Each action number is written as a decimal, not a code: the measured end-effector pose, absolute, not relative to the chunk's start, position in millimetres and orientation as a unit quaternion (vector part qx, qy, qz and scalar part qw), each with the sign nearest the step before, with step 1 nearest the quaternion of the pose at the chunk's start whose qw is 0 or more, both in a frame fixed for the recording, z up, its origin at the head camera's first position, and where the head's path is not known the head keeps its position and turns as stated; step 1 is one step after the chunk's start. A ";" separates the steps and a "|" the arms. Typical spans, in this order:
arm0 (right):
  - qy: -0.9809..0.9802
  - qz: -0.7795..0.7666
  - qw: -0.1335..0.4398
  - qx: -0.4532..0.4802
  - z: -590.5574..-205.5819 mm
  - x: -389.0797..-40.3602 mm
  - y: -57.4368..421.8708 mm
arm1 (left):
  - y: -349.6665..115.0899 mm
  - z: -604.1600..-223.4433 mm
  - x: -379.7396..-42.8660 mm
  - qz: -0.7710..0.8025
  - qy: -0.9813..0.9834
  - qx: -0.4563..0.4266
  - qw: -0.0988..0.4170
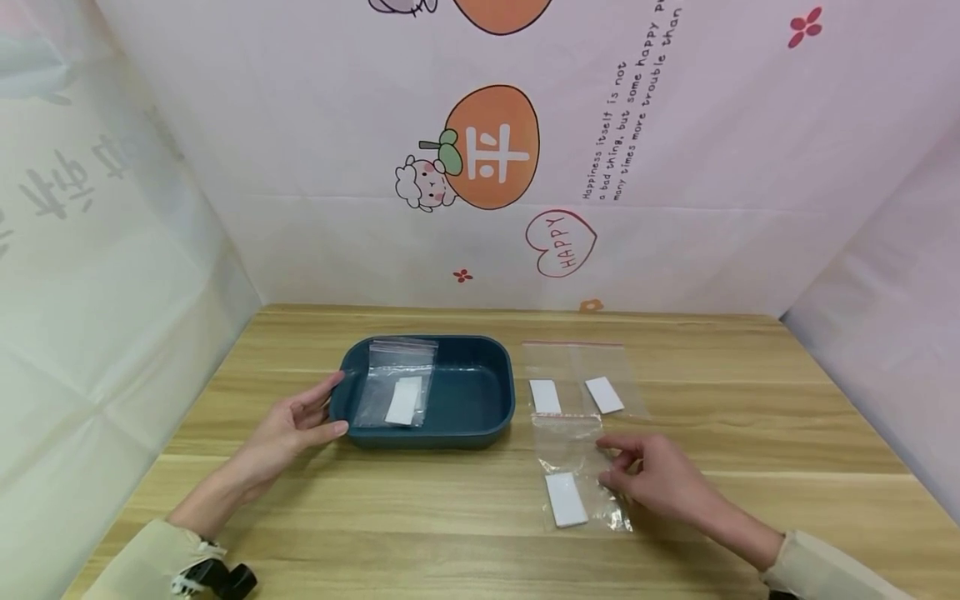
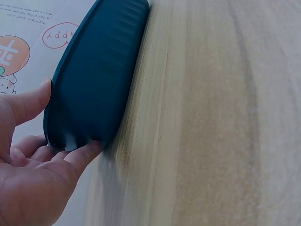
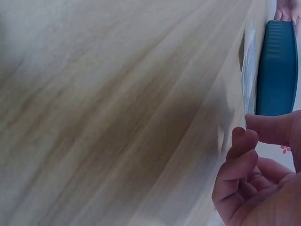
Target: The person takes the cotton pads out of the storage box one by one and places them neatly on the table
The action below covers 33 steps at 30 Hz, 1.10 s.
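A dark teal tray [image 1: 468,400] stands on the table. My left hand [image 1: 296,421] grips its left end, thumb on the rim and fingers around the outer wall. Inside the tray's left side lies a clear zip bag [image 1: 375,400] with white rectangular pieces [image 1: 405,401]. My right hand [image 1: 656,479] pinches the right edge of another zip bag [image 1: 562,454], in front of the tray's right side. That bag holds a white rectangular stack [image 1: 566,500]. In the right wrist view, thumb and fingertips meet near the bag's edge, partly hidden.
Right of the tray, behind the pinched bag, lie further clear bags [image 1: 577,362] with white pieces [image 1: 603,395]; the front bag's top edge overlaps them. Printed white sheeting [image 1: 330,250] rises behind the wood-grain table [image 1: 337,533] and along both sides.
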State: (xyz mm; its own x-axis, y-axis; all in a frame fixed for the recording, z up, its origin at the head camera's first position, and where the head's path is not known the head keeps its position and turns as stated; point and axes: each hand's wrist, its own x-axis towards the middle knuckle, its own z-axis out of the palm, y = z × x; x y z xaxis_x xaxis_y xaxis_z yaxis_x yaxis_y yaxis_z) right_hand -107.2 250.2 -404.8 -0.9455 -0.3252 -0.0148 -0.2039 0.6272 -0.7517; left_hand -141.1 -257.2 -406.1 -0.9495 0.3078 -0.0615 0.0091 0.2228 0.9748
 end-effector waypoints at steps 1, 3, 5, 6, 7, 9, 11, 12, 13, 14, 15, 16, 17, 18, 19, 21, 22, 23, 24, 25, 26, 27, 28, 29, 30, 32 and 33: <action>0.900 -0.403 0.072 -0.150 -404.8 -107.5 251.3 | -257.0 -406.2 -141.2 0.615 0.772 0.103 0.121; 0.904 -0.395 0.068 -0.149 -404.4 -107.9 252.6 | -256.8 -406.3 -141.2 0.616 0.772 0.102 0.121; 0.907 -0.389 0.067 -0.148 -403.2 -108.7 253.6 | -256.9 -406.7 -141.3 0.615 0.773 0.101 0.120; 0.909 -0.384 0.065 -0.148 -402.7 -109.3 254.2 | -257.0 -406.9 -141.2 0.614 0.774 0.100 0.119; 0.911 -0.380 0.064 -0.146 -402.2 -109.6 254.4 | -257.0 -406.9 -141.1 0.613 0.775 0.100 0.119; 0.915 -0.372 0.058 -0.147 -401.1 -110.5 254.8 | -256.7 -407.1 -141.1 0.615 0.774 0.100 0.117; 0.919 -0.361 0.051 -0.151 -400.4 -111.2 254.9 | -256.3 -407.2 -141.1 0.617 0.771 0.100 0.117; 0.920 -0.356 0.048 -0.153 -400.0 -111.5 254.7 | -256.1 -407.1 -141.1 0.618 0.771 0.101 0.117; 0.922 -0.350 0.044 -0.157 -399.7 -111.8 254.3 | -256.0 -407.1 -141.1 0.619 0.770 0.101 0.117; 0.924 -0.344 0.042 -0.161 -399.3 -112.0 253.8 | -255.9 -407.1 -141.1 0.620 0.769 0.101 0.117; 0.926 -0.337 0.040 -0.164 -399.0 -112.1 253.2 | -255.9 -407.0 -141.1 0.619 0.770 0.101 0.117; 0.928 -0.331 0.038 -0.167 -398.7 -112.2 252.3 | -255.9 -406.9 -141.1 0.619 0.770 0.100 0.117; 0.930 -0.324 0.036 -0.169 -398.4 -112.3 251.4 | -255.9 -406.9 -141.1 0.618 0.771 0.099 0.116; 0.932 -0.319 0.035 -0.171 -398.2 -112.5 250.5 | -255.9 -406.9 -141.1 0.618 0.772 0.098 0.115; 0.933 -0.315 0.035 -0.172 -398.0 -112.7 249.6 | -255.9 -406.8 -141.1 0.617 0.772 0.097 0.115; 0.934 -0.310 0.036 -0.174 -397.6 -113.1 248.1 | -255.8 -406.9 -141.2 0.617 0.773 0.096 0.114; 0.934 -0.309 0.038 -0.175 -397.3 -113.3 247.5 | -255.6 -407.1 -141.3 0.617 0.773 0.096 0.114; 0.934 -0.307 0.039 -0.176 -396.9 -113.5 246.9 | -255.4 -407.2 -141.4 0.617 0.773 0.096 0.114; 0.934 -0.306 0.040 -0.178 -396.3 -113.8 246.4 | -255.2 -407.4 -141.4 0.618 0.772 0.096 0.114; 0.935 -0.305 0.041 -0.178 -395.6 -114.2 245.8 | -255.0 -407.5 -141.5 0.618 0.772 0.097 0.114; 0.934 -0.304 0.041 -0.180 -394.5 -114.9 245.1 | -254.8 -407.5 -141.5 0.620 0.771 0.097 0.114; 0.934 -0.304 0.042 -0.182 -393.1 -115.7 244.2 | -254.6 -407.4 -141.5 0.620 0.770 0.097 0.113; 0.934 -0.303 0.043 -0.182 -391.4 -116.7 243.3 | -254.6 -407.3 -141.5 0.621 0.770 0.097 0.113; 0.934 -0.304 0.044 -0.183 -389.3 -117.7 242.1 | -254.6 -407.0 -141.4 0.621 0.769 0.097 0.114; 0.934 -0.304 0.047 -0.182 -386.8 -119.1 240.7 | -254.7 -406.8 -141.2 0.621 0.769 0.097 0.114; 0.932 -0.302 0.046 -0.193 -381.4 -122.4 237.5 | -255.0 -406.2 -140.8 0.621 0.770 0.097 0.114; 0.932 -0.300 0.047 -0.196 -378.1 -124.4 235.6 | -255.2 -406.0 -140.6 0.620 0.770 0.096 0.115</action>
